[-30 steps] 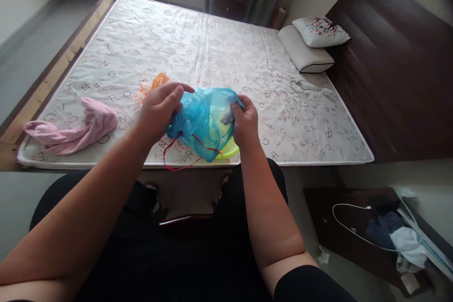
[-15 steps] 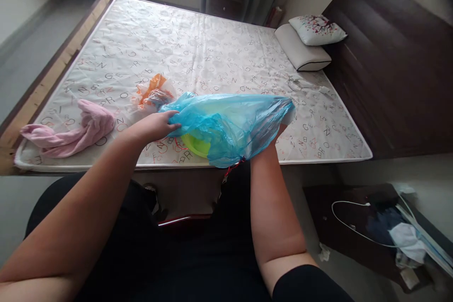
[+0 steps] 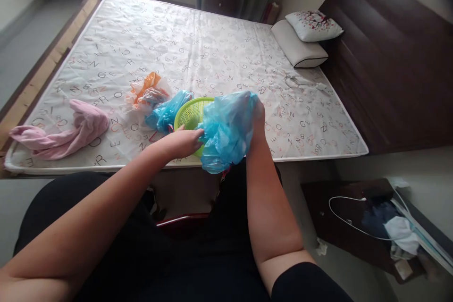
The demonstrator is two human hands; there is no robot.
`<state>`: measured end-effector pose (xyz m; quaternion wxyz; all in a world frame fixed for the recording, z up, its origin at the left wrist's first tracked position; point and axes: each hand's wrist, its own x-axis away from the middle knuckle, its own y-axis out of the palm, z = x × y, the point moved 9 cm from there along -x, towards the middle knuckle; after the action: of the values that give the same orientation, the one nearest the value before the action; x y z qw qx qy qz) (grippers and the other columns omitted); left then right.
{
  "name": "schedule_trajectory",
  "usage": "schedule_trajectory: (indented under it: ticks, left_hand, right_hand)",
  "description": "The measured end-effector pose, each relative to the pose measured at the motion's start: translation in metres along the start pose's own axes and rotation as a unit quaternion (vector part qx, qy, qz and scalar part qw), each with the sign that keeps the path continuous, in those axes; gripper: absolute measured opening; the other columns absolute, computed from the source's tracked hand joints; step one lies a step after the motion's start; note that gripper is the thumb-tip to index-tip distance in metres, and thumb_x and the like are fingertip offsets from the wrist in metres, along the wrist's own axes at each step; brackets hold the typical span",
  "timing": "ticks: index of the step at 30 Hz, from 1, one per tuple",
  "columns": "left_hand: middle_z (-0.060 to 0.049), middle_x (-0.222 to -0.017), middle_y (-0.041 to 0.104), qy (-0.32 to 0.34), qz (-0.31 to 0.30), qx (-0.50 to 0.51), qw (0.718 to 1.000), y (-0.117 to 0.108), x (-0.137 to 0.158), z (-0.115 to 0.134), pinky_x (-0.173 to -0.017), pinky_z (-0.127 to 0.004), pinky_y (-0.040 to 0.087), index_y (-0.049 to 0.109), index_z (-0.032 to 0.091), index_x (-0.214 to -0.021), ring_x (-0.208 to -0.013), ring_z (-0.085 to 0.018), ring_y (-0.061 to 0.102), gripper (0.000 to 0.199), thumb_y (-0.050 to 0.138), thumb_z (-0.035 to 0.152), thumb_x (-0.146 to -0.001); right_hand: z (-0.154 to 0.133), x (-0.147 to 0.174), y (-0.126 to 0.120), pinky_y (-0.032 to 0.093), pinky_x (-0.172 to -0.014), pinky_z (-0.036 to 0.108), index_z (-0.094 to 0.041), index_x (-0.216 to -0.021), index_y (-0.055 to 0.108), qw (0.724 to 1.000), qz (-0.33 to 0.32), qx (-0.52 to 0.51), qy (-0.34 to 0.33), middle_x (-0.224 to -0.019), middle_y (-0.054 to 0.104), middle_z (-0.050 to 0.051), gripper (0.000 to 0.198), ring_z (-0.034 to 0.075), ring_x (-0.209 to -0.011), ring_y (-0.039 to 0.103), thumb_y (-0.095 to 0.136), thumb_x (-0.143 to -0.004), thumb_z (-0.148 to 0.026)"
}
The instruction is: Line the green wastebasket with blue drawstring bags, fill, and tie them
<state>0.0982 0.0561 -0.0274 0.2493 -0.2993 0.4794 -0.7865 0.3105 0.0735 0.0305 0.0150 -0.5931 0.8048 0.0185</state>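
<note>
A crumpled blue plastic bag (image 3: pixel 226 132) hangs between my two hands at the front of the mattress. My left hand (image 3: pixel 187 142) pinches its left edge between thumb and fingers. At the bag's right end, my right hand (image 3: pixel 260 111) holds it up, its fingers mostly hidden by the thin plastic. Behind the bag and my left hand stands a green plastic basket (image 3: pixel 187 112) with slotted sides, partly covered by both. Left of the basket lies another bunched blue bag (image 3: pixel 170 112), touching an orange and clear plastic bag (image 3: pixel 148 92).
A pink cloth (image 3: pixel 71 130) lies on the left of the mattress (image 3: pixel 148 33). Pillows (image 3: pixel 313 26) rest by the dark headboard (image 3: pixel 392 66), with a cable (image 3: pixel 295 82) nearer. A low dark table (image 3: pixel 318 207) holding cables and cloths is at lower right.
The blue bag, stretched wide before, is now gathered into a shorter bundle. My left hand has moved right, toward my right hand. More of the green basket and the second blue bag shows.
</note>
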Motion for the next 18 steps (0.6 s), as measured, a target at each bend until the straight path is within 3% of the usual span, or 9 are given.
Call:
schedule_trajectory:
  ticks: [3,6,8,11,14,18]
  left_hand:
    - [-0.013,-0.101,0.083,-0.069,0.063,0.021,0.995,-0.010,0.002,-0.008,-0.088,-0.046,0.060,0.062,0.021,-0.157,-0.096,-0.035,0.080,0.052,0.054,0.029,-0.106]
    - [-0.011,-0.107,0.082,-0.109,0.203,0.082,0.970,-0.044,0.014,-0.013,-0.082,-0.038,0.059,0.071,0.021,-0.136,-0.093,-0.028,0.079,0.035,0.056,0.032,-0.106]
    - [-0.010,-0.105,0.081,-0.082,0.255,0.123,0.955,-0.057,0.021,-0.004,-0.082,-0.036,0.059,0.071,0.020,-0.119,-0.089,-0.025,0.077,0.025,0.061,0.038,-0.105]
    - [-0.011,-0.117,0.080,-0.028,0.245,0.176,0.953,-0.052,0.023,0.018,-0.092,-0.039,0.061,0.067,0.021,-0.125,-0.104,-0.026,0.078,0.035,0.073,0.045,-0.100]
    - [-0.014,-0.129,0.078,-0.042,0.229,0.231,0.945,-0.034,0.019,0.023,-0.104,-0.045,0.061,0.064,0.021,-0.131,-0.119,-0.030,0.076,0.047,0.080,0.047,-0.095]
    - [-0.008,-0.110,0.082,-0.066,0.231,0.279,0.930,-0.023,0.011,0.010,-0.101,-0.044,0.063,0.071,0.022,-0.106,-0.107,-0.027,0.078,0.013,0.072,0.030,-0.096]
  right_hand:
    - [0.003,0.009,0.005,0.064,-0.076,0.028,-0.024,-0.094,0.065,1.000,0.017,0.009,-0.006,-0.088,0.069,-0.001,0.022,0.015,-0.083,0.066,0.068,-0.102,-0.044]
    - [0.025,0.006,0.004,0.059,-0.063,0.022,-0.026,-0.101,0.066,0.998,0.027,0.009,0.049,-0.088,0.069,-0.002,0.029,0.013,-0.077,0.065,0.065,-0.104,-0.054]
    - [0.039,0.002,0.001,0.055,-0.057,0.021,-0.027,-0.105,0.067,0.996,0.042,0.013,0.080,-0.084,0.067,-0.003,0.026,0.013,-0.070,0.064,0.065,-0.105,-0.052]
    - [0.041,-0.001,0.003,0.050,-0.050,0.021,-0.026,-0.101,0.068,0.996,0.044,0.016,0.076,-0.067,0.056,-0.005,0.027,0.011,-0.056,0.057,0.065,-0.106,-0.053]
    - [0.030,0.001,0.015,0.053,-0.053,0.022,-0.026,-0.098,0.067,0.999,0.000,-0.009,0.040,-0.068,0.057,-0.005,0.036,0.011,-0.057,0.059,0.069,-0.103,-0.061]
    - [0.019,0.005,0.025,0.056,-0.056,0.023,-0.026,-0.099,0.067,0.998,-0.035,-0.039,0.021,-0.074,0.060,-0.005,0.040,0.010,-0.061,0.060,0.075,-0.098,-0.065]
